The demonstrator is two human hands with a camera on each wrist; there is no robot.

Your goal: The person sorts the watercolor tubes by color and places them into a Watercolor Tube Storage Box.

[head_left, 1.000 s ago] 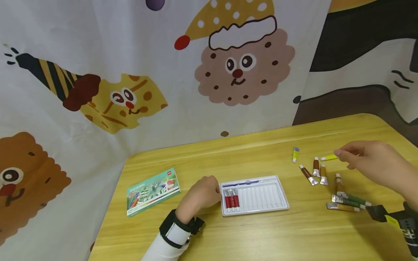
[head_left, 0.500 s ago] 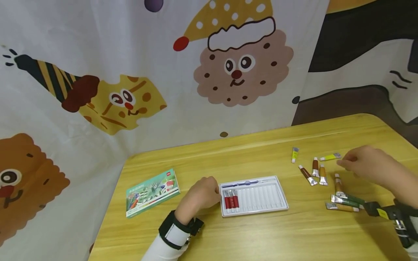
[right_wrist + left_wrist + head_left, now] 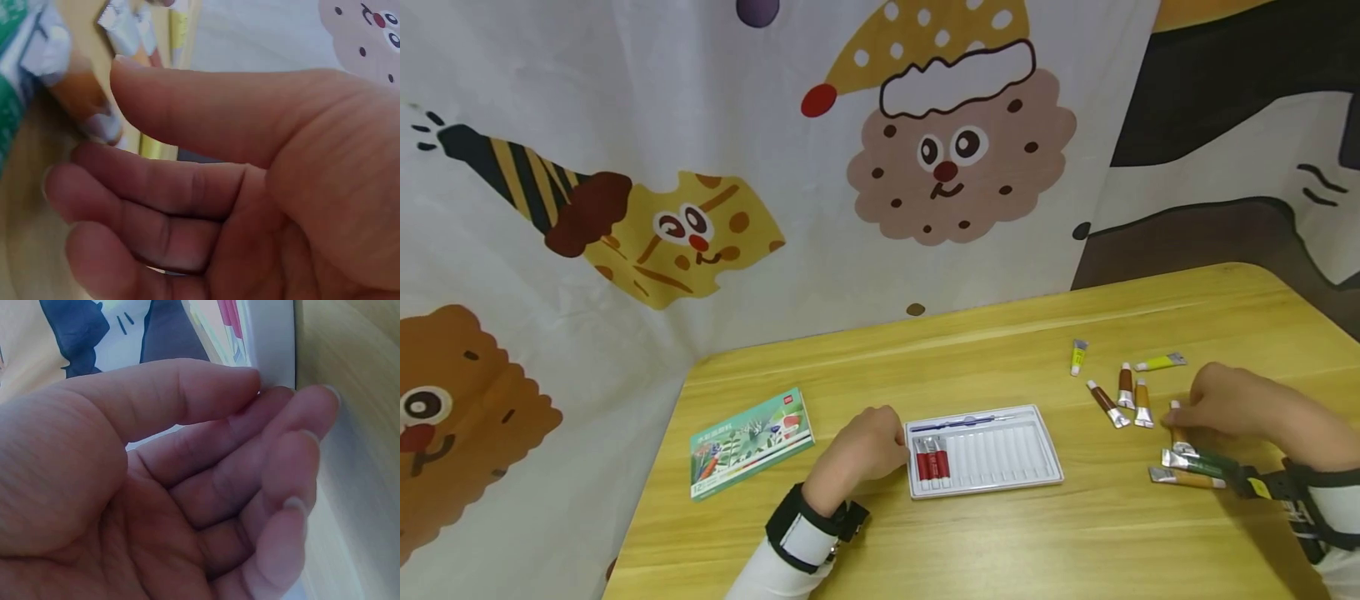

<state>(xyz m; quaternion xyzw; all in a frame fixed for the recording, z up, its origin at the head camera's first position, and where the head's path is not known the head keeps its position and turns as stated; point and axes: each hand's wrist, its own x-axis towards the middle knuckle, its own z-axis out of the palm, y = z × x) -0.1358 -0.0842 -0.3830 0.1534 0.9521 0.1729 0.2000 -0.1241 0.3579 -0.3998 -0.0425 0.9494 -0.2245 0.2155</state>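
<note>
My left hand [image 3: 865, 442] pinches the left edge of a white plastic paint tray [image 3: 1007, 457] between thumb and fingertips. Several red paint tubes [image 3: 933, 463] lie in its left slots, with a slim blue paintbrush [image 3: 962, 422] along the top groove. Over at the right, my right hand [image 3: 1243, 412] reaches low to a brown paint tube [image 3: 84, 90]. In the right wrist view its thumb and index finger stand apart, the tube's cap end near the index fingertip. A green tube [image 3: 1210, 461] and an ochre tube [image 3: 1187, 477] lie just in front.
Behind the right hand lie two yellow tubes [image 3: 1161, 362], one turned sideways, and several brownish tubes [image 3: 1125, 386]. A green paint box [image 3: 751, 443] sits on the wooden table [image 3: 1000, 550] at the left. A cartoon-printed cloth [image 3: 805, 275] hangs along the back edge.
My right hand has moved from the sideways yellow tube toward me, down to the brown tube; the yellow tube stays on the table. The left hand and the tray have not moved.
</note>
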